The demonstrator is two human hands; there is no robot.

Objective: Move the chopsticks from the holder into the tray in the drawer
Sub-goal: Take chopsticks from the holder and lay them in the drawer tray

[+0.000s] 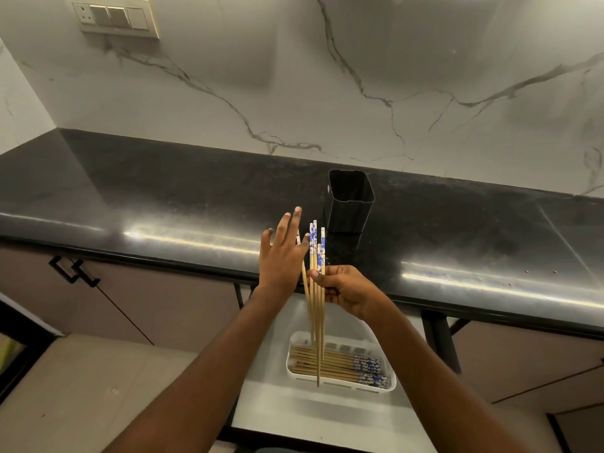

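My right hand (347, 291) grips a bunch of several wooden chopsticks (316, 308) with blue-and-white patterned tops, held upright in front of the counter edge. My left hand (283, 253) is flat with fingers straight and spread, touching the bunch from the left. The black square holder (349, 201) stands upright on the dark countertop just behind the hands and looks empty. Below, the open drawer (294, 410) holds a white tray (390, 384) with several chopsticks lying in it, patterned ends to the right. The held chopsticks' tips hang over the tray.
The glossy black countertop (163, 204) runs left to right under a marble wall. A switch panel (115, 18) is on the wall at upper left. Cabinet doors with a black handle (73, 271) lie to the left below the counter.
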